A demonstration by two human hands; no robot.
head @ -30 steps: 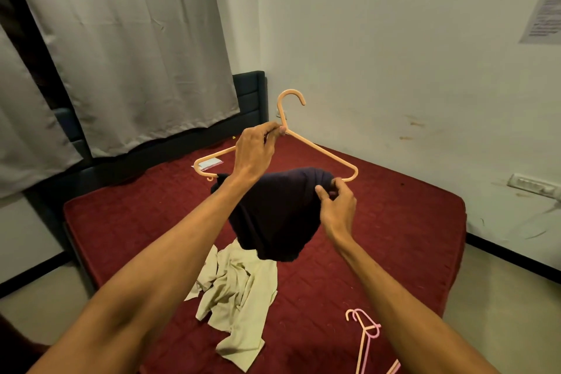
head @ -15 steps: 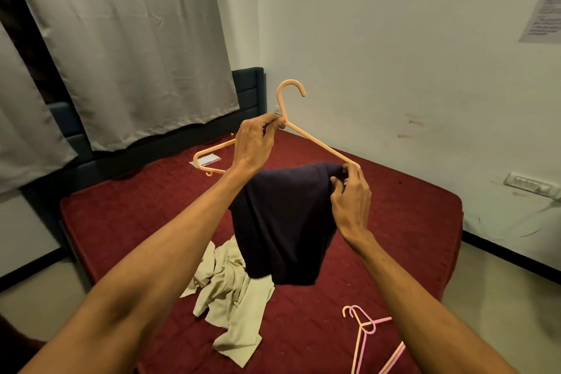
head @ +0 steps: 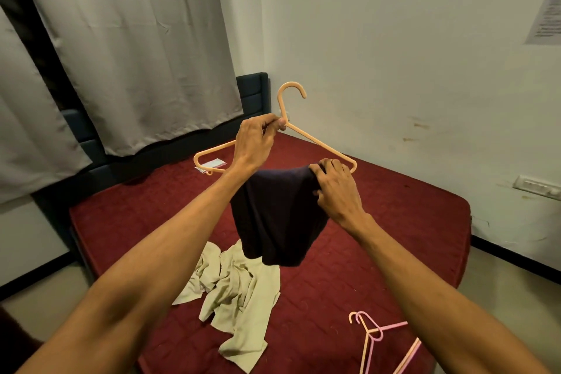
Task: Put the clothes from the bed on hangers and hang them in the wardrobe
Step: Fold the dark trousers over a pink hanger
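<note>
I hold an orange plastic hanger (head: pixel 315 143) up over the bed. My left hand (head: pixel 258 143) grips it at the neck, just under the hook. A dark navy garment (head: pixel 279 215) hangs from the hanger's lower bar. My right hand (head: pixel 335 188) pinches the garment's top edge near the hanger's right end. A crumpled cream garment (head: pixel 236 291) lies on the red mattress (head: pixel 394 222) below. The wardrobe is out of view.
Pink and orange spare hangers (head: pixel 376 340) lie on the mattress near its front right corner. A small white packet (head: pixel 212 164) lies by the dark headboard (head: pixel 252 91). Grey curtains (head: pixel 127 55) hang at the left, and a white wall (head: pixel 409 55) runs along the bed's right side.
The hanger and dark garment rose slightly. My right hand moved right along the bar with the garment's edge, spreading the cloth towards the hanger's right end.
</note>
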